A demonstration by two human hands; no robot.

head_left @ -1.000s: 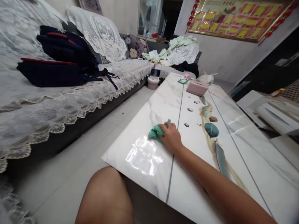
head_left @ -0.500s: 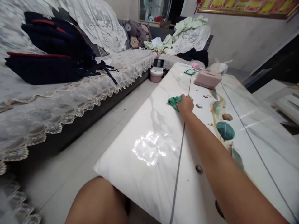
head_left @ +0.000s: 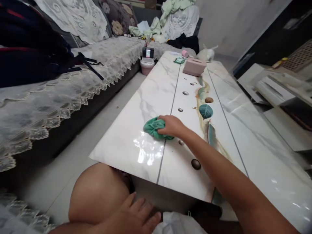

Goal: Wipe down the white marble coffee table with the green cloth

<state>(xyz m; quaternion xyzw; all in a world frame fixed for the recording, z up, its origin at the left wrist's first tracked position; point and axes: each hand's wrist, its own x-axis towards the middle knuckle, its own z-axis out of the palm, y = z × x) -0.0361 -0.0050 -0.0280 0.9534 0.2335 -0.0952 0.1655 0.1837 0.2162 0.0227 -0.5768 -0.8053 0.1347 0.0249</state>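
My right hand (head_left: 172,125) is closed round a crumpled green cloth (head_left: 154,127) and presses it on the white marble-patterned tabletop (head_left: 156,94). The cloth spreads out to the left of my fingers and a little below the palm, across the dark seam line. Low in the view, my left hand (head_left: 133,214) is by my bent knee (head_left: 97,191), its fingers spread and nothing in them. White fabric (head_left: 179,224) shows just right of that hand.
A pink box (head_left: 194,67) and a green packet (head_left: 179,60) lie at the table's far end, near a plastic bag (head_left: 207,53). A lace-covered sofa (head_left: 97,61) with a dark backpack (head_left: 31,52) runs along the left. A pink bucket (head_left: 147,67) stands between them.
My right hand has drawn the green cloth back toward me along the table. My left hand has come into view at the bottom. The camera has turned right and downward.
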